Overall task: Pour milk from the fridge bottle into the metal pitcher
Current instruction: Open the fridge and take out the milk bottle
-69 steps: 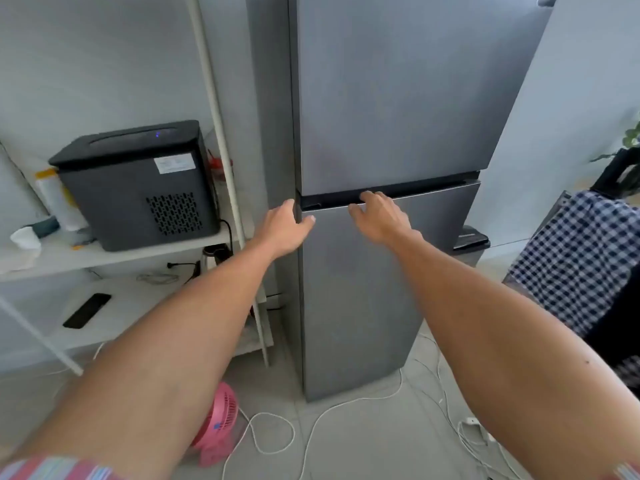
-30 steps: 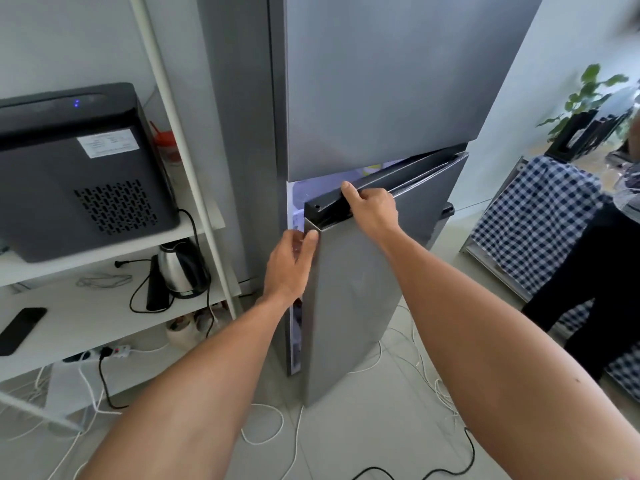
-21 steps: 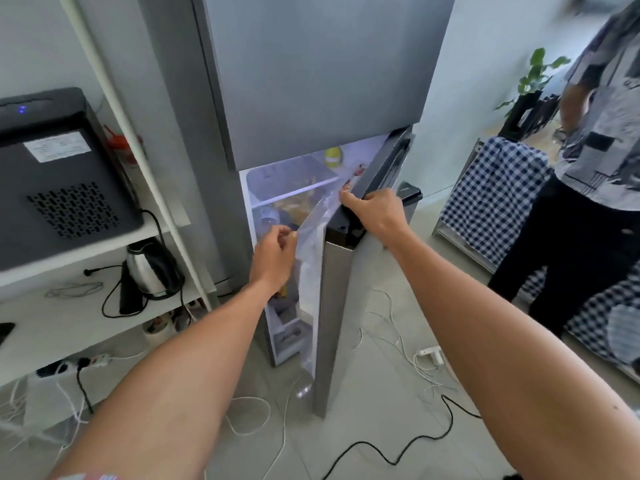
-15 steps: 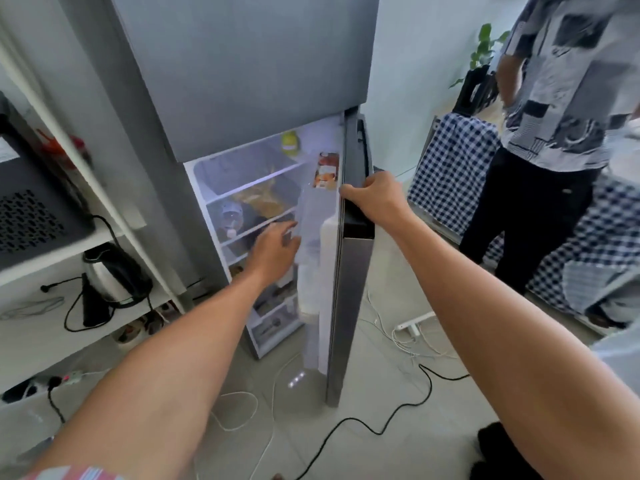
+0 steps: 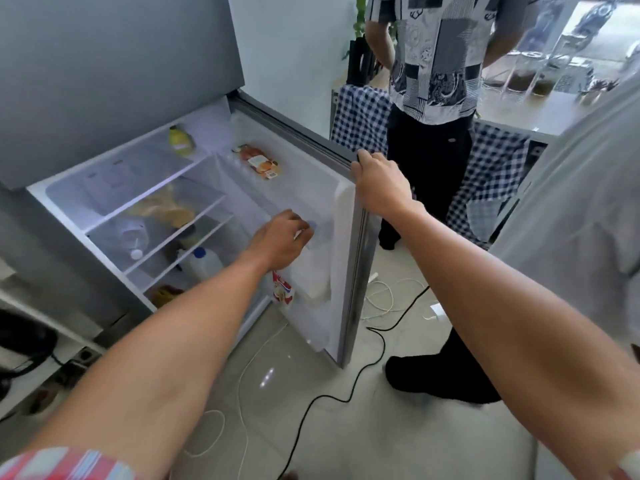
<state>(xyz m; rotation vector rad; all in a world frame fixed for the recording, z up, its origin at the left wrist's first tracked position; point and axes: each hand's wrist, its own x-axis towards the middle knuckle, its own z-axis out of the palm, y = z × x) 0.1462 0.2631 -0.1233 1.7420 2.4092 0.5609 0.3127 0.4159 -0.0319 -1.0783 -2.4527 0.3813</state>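
The lower fridge door [image 5: 349, 258] stands wide open. My right hand [image 5: 379, 183] grips its top edge. A white milk bottle [image 5: 311, 275] with a blue cap [image 5: 314, 226] stands in the door rack. My left hand [image 5: 282, 239] reaches into that rack, its curled fingers right at the cap; whether they hold it is hidden. A second white bottle with a blue cap [image 5: 205, 263] stands on a lower inside shelf. No metal pitcher is in view.
Another person [image 5: 433, 64] stands just behind the open door, one foot [image 5: 433, 381] beside its lower corner. Black and white cables [image 5: 346, 393] trail over the tiled floor. A checkered cloth [image 5: 360, 116] hangs at the back. A shelf unit [image 5: 24, 341] is at the left.
The door swung from shut to wide open under my right hand. My left hand let go of the door edge and moved into the door rack, up to the bottle cap.
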